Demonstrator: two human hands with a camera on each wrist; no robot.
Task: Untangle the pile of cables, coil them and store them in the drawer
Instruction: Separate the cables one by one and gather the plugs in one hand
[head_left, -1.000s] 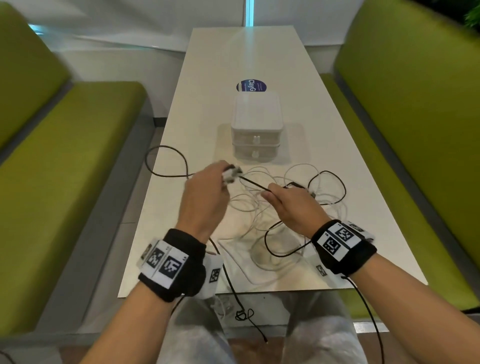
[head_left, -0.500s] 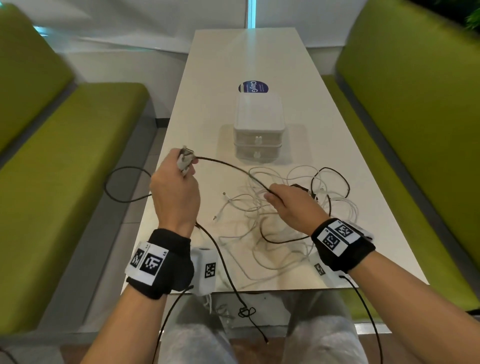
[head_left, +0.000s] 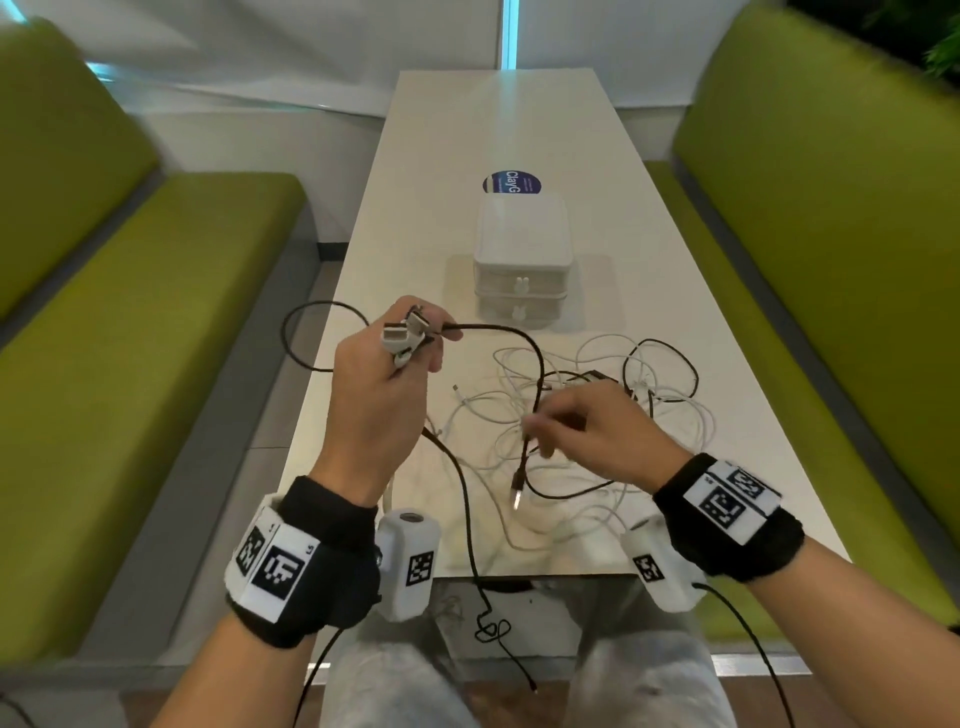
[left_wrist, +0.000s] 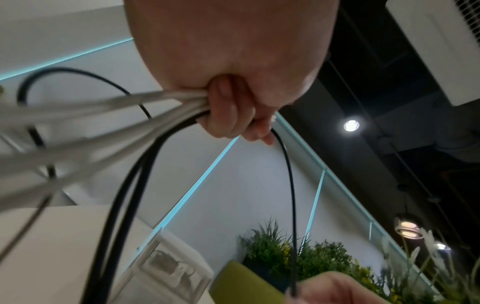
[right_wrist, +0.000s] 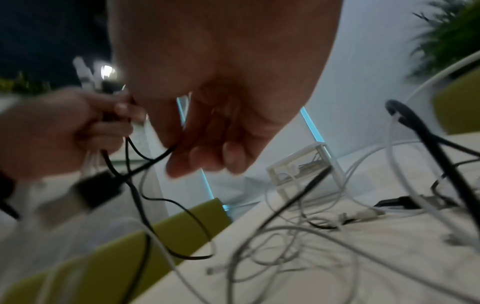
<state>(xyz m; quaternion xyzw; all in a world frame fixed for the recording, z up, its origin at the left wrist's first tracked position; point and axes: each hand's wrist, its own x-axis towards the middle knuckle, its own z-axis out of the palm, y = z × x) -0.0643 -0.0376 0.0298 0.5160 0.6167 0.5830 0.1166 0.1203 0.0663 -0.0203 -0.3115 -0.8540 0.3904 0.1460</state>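
My left hand (head_left: 410, 338) is raised over the table's left side and grips a bunch of white connectors (head_left: 400, 335) together with a black cable (head_left: 537, 358). In the left wrist view its fingers (left_wrist: 226, 107) curl round white cable strands and the black cable (left_wrist: 288, 185). My right hand (head_left: 540, 426) pinches that black cable near its end, and the USB plug (head_left: 517, 491) hangs just below. The right wrist view shows the fingers (right_wrist: 207, 148) on the black cable (right_wrist: 155, 158). A tangled pile of white and black cables (head_left: 597, 395) lies under the right hand.
A white two-drawer box (head_left: 522, 260) stands mid-table behind the pile, both drawers closed; it also shows in the right wrist view (right_wrist: 298, 170). A blue round sticker (head_left: 511, 183) lies beyond it. Green benches (head_left: 156, 312) flank the table (head_left: 519, 114). Black cable hangs off the front edge.
My left hand swung out to the left with the connectors, then came partway back. The black cable slid through my right fingers, so its USB plug now dangles just under them.
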